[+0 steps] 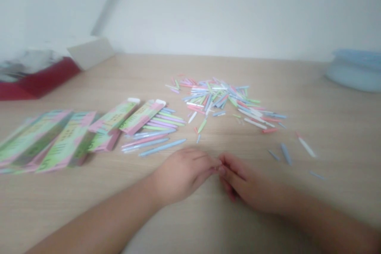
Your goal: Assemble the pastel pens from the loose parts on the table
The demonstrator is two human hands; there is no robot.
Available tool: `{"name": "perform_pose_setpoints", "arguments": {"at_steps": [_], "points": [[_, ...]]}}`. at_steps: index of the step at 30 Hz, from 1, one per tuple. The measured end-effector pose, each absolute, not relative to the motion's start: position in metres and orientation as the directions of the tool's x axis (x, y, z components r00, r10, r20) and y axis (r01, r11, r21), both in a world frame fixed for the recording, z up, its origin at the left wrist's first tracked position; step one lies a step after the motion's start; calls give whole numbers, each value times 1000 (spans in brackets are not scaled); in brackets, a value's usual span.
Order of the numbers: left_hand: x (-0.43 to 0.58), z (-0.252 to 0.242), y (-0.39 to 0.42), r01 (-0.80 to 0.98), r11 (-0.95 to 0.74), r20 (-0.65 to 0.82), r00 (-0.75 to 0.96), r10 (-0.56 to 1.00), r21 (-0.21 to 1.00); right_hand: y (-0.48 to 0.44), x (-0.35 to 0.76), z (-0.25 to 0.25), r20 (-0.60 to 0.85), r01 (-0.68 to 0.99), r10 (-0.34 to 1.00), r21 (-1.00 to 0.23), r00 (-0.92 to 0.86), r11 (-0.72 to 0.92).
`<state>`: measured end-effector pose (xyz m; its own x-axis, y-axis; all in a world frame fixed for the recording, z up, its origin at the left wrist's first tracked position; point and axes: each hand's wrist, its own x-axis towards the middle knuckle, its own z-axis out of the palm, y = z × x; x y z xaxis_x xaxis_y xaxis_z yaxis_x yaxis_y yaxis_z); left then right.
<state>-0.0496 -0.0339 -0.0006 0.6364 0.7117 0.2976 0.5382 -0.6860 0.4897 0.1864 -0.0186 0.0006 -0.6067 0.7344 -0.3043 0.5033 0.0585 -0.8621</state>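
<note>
Because the printed cartons (56, 141) lie just beside the fanned pastel sticks (151, 131), a sweep of my left hand (183, 174) could jumble both. My right hand (253, 182) meets it at the fingertips; I cannot tell whether either grip holds anything. A knock could scatter the loose pile (217, 101) and stray sticks (286, 154) across the surface (327, 119).

"Where can my hands pass?"

"My left hand (183, 174) and right hand (247, 180) have bare wooden tabletop (238, 143) just ahead. Beyond it, loose coloured sticks (217, 101) stand in the way; ahead-left, blue sticks (162, 147) and pink-and-green boxes (139, 117)."
</note>
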Motion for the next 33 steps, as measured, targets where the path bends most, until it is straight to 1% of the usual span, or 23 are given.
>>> {"name": "perform_pose_setpoints", "arguments": {"at_steps": [3, 5, 8, 11, 13, 16, 19, 21, 24, 29, 31, 33], "points": [[-51, -1, -34, 528, -699, 303, 648, 699, 482, -18, 187, 2, -287, 513, 717, -851, -635, 114], [-51, -2, -34, 519, -720, 311, 666, 678, 461, -18, 187, 4, -295, 510, 696, -852, -655, 118], [-51, -2, -33, 542, -701, 294, 652, 699, 463, -15, 186, 4, -352, 479, 666, -878, -658, 9], [-51, -2, -32, 579, -626, 286, 572, 768, 522, -11, 185, -2, -385, 391, 661, -908, -644, -148], [-50, -3, -33, 568, -590, 305, 520, 798, 574, -10, 185, -7, -364, 319, 681, -927, -635, -198], [-50, -7, -35, 505, -539, 326, 451, 831, 675, -11, 184, -9, -352, 293, 700, -933, -621, -209], [-51, -12, -38, 450, -462, 282, 410, 867, 764, -12, 183, -8, -344, 297, 709, -935, -616, -196], [-50, -14, -40, 436, -427, 245, 413, 877, 792, -12, 183, -7, -342, 297, 705, -935, -621, -192], [-50, -14, -39, 449, -424, 228, 426, 875, 787, -10, 184, -7, -368, 336, 684, -923, -630, -187], [-50, -10, -32, 477, -538, 307, 481, 822, 694, -10, 184, -10, -338, 331, 690, -932, -639, -150], [-51, -9, -30, 469, -578, 335, 505, 795, 668, -12, 184, -13, -347, 312, 726, -931, -594, -190], [-51, -9, -30, 474, -584, 330, 515, 791, 659, -15, 184, -16, -372, 295, 759, -924, -535, -245]]}}
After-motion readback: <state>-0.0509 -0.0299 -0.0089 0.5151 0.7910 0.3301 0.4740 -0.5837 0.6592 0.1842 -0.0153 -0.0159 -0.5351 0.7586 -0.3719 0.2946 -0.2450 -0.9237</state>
